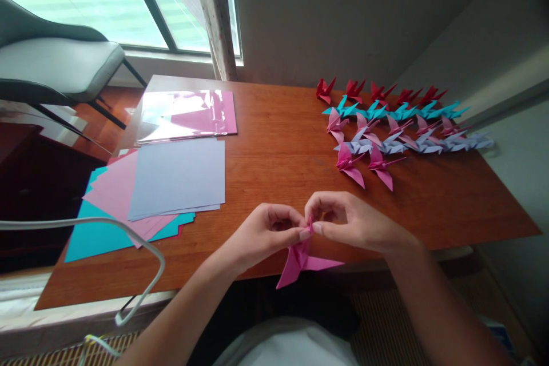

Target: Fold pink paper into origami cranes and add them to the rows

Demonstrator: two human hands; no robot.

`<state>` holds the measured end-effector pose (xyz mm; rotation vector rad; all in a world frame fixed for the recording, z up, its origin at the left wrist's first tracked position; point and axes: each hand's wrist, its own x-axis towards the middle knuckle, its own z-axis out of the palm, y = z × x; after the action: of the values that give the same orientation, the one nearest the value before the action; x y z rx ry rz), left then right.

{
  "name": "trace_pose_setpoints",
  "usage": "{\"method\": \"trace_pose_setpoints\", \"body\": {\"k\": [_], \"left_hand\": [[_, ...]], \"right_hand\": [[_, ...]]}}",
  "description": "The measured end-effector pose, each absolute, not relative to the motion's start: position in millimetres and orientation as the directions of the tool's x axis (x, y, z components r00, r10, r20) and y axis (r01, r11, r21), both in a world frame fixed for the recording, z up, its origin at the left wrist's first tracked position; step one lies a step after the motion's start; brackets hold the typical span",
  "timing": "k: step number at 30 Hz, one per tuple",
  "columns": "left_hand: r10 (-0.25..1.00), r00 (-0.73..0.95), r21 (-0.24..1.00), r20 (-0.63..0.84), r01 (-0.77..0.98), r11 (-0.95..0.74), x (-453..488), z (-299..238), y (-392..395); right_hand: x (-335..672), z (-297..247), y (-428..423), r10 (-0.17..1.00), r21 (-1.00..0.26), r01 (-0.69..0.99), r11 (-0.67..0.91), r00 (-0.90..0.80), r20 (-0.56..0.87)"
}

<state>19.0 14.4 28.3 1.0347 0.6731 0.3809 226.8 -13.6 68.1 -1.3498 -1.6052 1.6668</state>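
A bright pink paper crane (301, 258) hangs from my fingertips just over the table's near edge, its two wings spread downward and to the right. My left hand (274, 231) pinches its narrow upper end between thumb and fingers. Right beside it, my right hand (349, 222) pinches the tip of that same thin point. The fingertips of both hands almost meet and cover part of the fold. Beyond my right hand stand two finished cranes of the same pink, one (349, 166) to the left of the other (381, 167).
Behind the pink pair run rows of red (326, 90), turquoise (375, 110), light pink (337, 124) and pale lilac cranes (392, 143). Coloured paper sheets (180, 177) lie fanned at left below a clear packet (189, 114). A white cable (150, 249) loops over the table's (266, 143) left front.
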Motion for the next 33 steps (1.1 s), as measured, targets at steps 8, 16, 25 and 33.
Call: {"method": "trace_pose_setpoints", "body": {"k": [8,16,25,33], "left_hand": [[0.667,0.693,0.949,-0.273,0.082,0.303,16,25,10],[0.701,0.667,0.964,-0.251,0.106,0.244,17,26,8],[0.798,0.588,0.986,-0.128,0.162,0.038,20,29,4],[0.856,0.516,0.982,-0.032,0.176,-0.070,23,32,-1]], "right_hand": [[223,69,-13,0.876,-0.928,0.311,-0.206,-0.365,-0.317],[223,72,-14,0.902,-0.888,0.453,-0.076,-0.348,-0.255],[220,70,-20,0.953,-0.860,0.509,0.028,-0.273,-0.131],[215,70,-28,0.975,-0.849,0.516,0.116,-0.221,0.000]]}}
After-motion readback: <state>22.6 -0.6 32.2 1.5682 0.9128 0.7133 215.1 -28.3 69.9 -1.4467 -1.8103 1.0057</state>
